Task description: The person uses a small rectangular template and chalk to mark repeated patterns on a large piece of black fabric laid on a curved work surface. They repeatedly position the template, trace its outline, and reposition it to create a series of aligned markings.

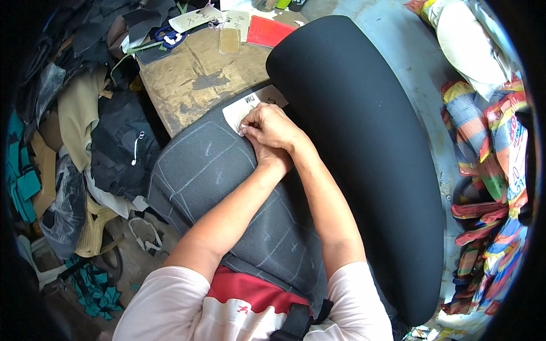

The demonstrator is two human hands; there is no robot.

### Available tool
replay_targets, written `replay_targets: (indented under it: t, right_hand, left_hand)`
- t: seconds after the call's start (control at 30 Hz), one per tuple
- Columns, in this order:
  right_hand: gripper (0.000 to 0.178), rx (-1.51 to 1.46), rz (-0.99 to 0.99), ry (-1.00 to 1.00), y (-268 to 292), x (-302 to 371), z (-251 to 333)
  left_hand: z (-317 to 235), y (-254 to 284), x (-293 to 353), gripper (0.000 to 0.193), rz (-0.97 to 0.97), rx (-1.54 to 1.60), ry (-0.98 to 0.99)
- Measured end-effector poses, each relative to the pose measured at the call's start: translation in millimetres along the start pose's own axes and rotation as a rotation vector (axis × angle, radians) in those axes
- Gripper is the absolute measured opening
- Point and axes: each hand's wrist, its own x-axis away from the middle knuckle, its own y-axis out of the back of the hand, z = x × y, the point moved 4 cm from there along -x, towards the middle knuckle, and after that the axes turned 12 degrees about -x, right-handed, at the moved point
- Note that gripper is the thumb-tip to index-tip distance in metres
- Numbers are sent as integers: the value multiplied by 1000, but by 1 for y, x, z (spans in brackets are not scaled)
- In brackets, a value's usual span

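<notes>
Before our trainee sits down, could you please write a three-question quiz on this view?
1. True or false: the bare right hand partly covers the bare left hand.

2. Choose one: on which side of the dark grey fabric with pale drawn lines does the thick, smooth black fabric roll lie?
A) left
B) right

3. Short answer: what flat thing lies on the grey fabric, next to the fingertips of the right hand?

Key:
1. True.
2. B.
3. A cream-coloured card piece with dark markings.
</notes>
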Motion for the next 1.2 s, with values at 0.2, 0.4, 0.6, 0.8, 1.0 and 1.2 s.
replay_targets:
  t: [0.2, 0.4, 0.6, 0.8, 1.0, 1.2]
  right_hand:
    - [10, 72, -8, 99, -10, -8, 5]
    - [7, 53, -97, 111, -14, -19, 8]
    - [17, 193, -900, 220, 16, 72, 74]
    - [15, 732, -1143, 200, 48, 171, 93]
    - [2, 820, -1301, 58, 135, 162, 64]
    - [14, 708, -1338, -157, 259, 168, 3]
  left_hand:
    - [-10, -14, -5, 46, 49, 25, -16]
    - [-28, -36, -16, 44, -108, 7, 123]
    - [1, -15, 3, 71, -373, 616, 307]
    - [21, 7, 7, 90, -56, 738, 257]
    - [24, 10, 11, 92, -76, 720, 250]
    - [40, 22, 6, 93, 66, 671, 158]
